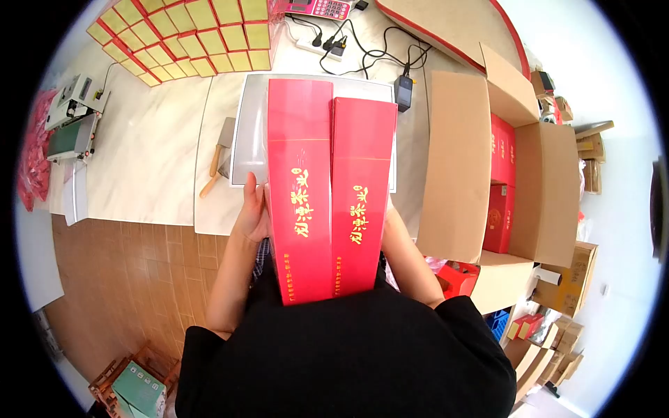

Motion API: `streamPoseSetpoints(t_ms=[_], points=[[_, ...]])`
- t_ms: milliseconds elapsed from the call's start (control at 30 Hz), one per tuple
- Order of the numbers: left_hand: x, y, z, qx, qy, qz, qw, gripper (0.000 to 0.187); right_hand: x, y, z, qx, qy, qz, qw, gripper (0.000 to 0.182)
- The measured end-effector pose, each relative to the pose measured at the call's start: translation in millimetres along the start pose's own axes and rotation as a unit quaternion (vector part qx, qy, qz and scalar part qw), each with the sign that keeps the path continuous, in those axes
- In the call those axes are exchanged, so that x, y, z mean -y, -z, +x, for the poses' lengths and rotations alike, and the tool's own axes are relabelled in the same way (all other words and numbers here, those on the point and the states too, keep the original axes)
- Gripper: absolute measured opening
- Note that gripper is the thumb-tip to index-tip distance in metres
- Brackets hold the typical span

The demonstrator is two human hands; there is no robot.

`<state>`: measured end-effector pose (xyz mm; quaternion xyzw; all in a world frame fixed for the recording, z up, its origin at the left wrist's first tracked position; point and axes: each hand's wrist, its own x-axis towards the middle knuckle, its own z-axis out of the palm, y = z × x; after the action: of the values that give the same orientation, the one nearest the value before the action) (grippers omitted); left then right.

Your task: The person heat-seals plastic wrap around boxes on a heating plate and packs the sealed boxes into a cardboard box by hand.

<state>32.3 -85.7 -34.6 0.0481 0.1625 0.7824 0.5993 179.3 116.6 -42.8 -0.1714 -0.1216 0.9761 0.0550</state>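
Observation:
Two long red boxes with gold lettering, a left one (pixel 300 118) and a right one (pixel 362 132), stand side by side in front of my body. My left hand (pixel 255 207) is at the left box's outer side, thumb up, its other fingers partly behind the box. Mostly hidden by the right box is my right hand (pixel 390 207), at that box's outer side; its fingers do not show. Behind the boxes lies a grey tray-like panel with a white edge (pixel 249 125).
Stacked red-edged gold boxes (pixel 202 35) stand at the back left, a machine (pixel 73 118) at far left. Scraper-like tools (pixel 221 146) lie left of the panel. Cables and a black adapter (pixel 403 93) are behind. An open carton (pixel 456 167) holding red boxes is right.

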Motion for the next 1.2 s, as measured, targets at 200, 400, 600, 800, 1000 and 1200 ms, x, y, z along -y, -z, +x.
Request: streamPoseSetpoints(t_ms=[200, 400, 600, 800, 1000, 1200], points=[[-40, 6, -33, -0.23, -0.047, 0.136, 0.963, 0.062, 47, -24, -46, -0.129, 0.102, -0.192, 0.968, 0.067], [-74, -54, -33, -0.264, -0.164, 0.718, 0.622, 0.068, 59, -64, -70, -0.228, 0.249, -0.708, 0.621, 0.073], [-43, -49, -32, -0.218, -0.105, 0.923, 0.299, 0.071, 3, -46, -77, -0.264, 0.238, -0.888, 0.293, 0.069], [-27, -44, -24, -0.207, -0.073, 0.937, 0.273, 0.071, -8, -44, -71, -0.262, 0.172, -0.92, 0.234, 0.077], [-35, -40, 13, -0.189, -0.118, 0.942, 0.25, 0.072, 1, -52, -20, -0.266, 0.184, -0.926, 0.194, 0.074], [-73, -37, 18, -0.235, -0.143, 0.869, 0.411, 0.073, 54, -52, -12, -0.243, 0.25, -0.858, 0.378, 0.07]])
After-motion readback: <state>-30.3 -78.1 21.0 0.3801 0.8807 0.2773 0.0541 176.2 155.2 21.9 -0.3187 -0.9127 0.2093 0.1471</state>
